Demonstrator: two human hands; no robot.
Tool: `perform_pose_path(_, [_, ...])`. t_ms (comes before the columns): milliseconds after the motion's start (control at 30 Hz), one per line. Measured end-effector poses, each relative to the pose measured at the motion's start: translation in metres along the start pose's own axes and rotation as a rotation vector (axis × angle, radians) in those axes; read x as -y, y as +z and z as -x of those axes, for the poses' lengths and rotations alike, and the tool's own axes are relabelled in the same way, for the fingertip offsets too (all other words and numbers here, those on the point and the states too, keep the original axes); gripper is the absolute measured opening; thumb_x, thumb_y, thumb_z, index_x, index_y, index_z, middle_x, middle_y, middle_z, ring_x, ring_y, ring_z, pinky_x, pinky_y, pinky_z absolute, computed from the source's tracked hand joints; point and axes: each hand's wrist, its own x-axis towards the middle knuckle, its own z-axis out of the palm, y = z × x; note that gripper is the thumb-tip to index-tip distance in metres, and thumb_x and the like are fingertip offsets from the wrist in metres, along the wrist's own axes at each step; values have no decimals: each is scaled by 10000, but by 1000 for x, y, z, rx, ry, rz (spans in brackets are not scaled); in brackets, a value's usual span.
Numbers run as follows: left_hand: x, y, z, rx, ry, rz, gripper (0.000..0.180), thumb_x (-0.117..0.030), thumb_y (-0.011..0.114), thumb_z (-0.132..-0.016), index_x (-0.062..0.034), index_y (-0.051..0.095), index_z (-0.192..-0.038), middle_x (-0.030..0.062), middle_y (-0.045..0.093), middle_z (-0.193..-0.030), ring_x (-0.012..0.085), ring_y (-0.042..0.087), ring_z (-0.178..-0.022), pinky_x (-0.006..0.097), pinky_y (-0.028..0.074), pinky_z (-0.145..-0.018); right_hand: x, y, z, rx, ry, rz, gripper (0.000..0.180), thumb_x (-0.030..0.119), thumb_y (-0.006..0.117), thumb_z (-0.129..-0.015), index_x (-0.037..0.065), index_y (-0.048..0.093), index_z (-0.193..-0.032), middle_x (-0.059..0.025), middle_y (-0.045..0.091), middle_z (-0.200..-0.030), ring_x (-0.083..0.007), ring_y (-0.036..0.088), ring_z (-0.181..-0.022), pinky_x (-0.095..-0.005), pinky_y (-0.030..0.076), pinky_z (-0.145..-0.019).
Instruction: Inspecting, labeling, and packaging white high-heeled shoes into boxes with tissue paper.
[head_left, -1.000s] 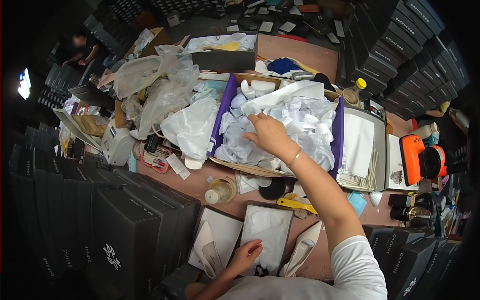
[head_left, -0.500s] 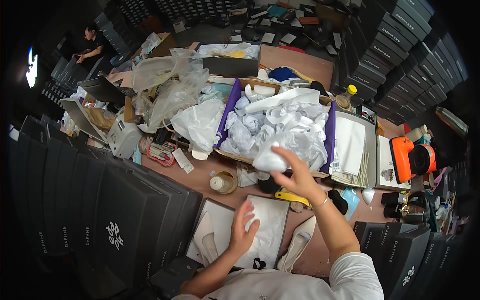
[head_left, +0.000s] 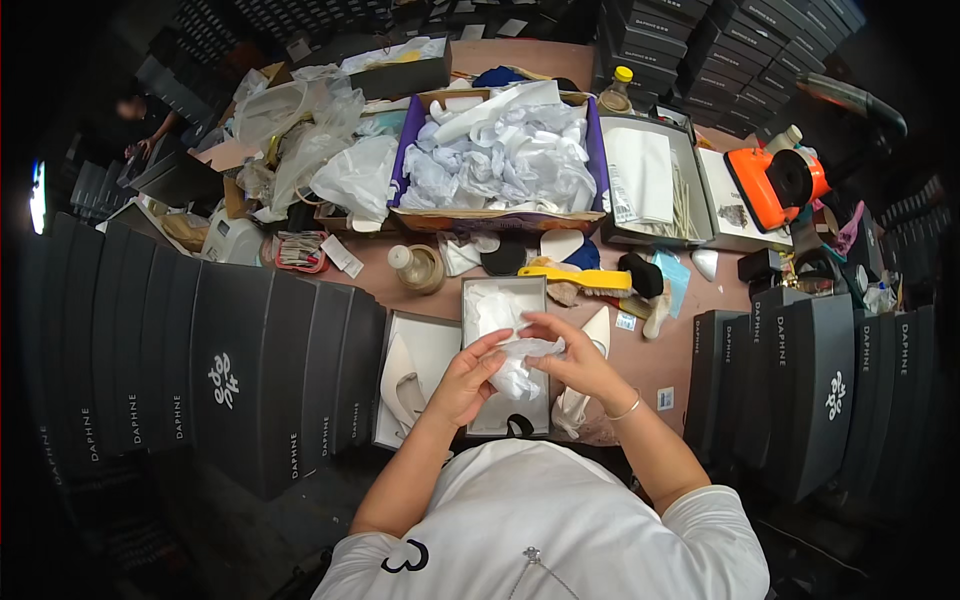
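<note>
Between my two hands is a crumpled wad of white tissue paper point(head_left: 512, 376). My left hand point(head_left: 468, 381) pinches it from the left and my right hand point(head_left: 580, 362) grips it from the right, fingers curled. Beneath them lies an open grey shoebox point(head_left: 546, 298) with white paper inside. To the left, a cream pointed shoe point(head_left: 399, 372) rests in a pale box section point(head_left: 432, 341). A second light shoe point(head_left: 572, 400) stands on the right, partly covered by my right hand. A small black loop point(head_left: 519, 425) lies at the box's near end.
A purple-edged carton point(head_left: 597, 165) full of crumpled paper stands ahead. Before it lie a yellow-handled brush point(head_left: 578, 278) and a bottle in a cup point(head_left: 415, 268). Black shoeboxes point(head_left: 240, 370) line the left, others point(head_left: 775, 390) the right. An orange device point(head_left: 770, 185) sits far right.
My right hand has come back from the paper-filled carton with a wad of tissue. Both hands now meet on it over the shoebox. The view has shifted.
</note>
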Motion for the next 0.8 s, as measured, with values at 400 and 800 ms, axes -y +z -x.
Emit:
perform_pose_path(400, [49,-27,58,-48,-218,173,542,-102,608,-889,-46,360,-1368,63,530,-1234,162,546,-1107,335,461,-946,9,31,33,-158,-215,625,296,-95,579,-693,9,652,-961,-159,625,-862,-298,633,-775,-307,497,-692])
perform_pose_path(800, [57,-48,57,-28,-122,403,417,-197,598,-897,-40,471,-1262,59,580,-1187,176,597,-1033,344,499,-875,-9,16,52,-46,306,-210,614,227,675,-859,39,361,-1352,-113,513,-1207,-185,587,-986,-326,548,-762])
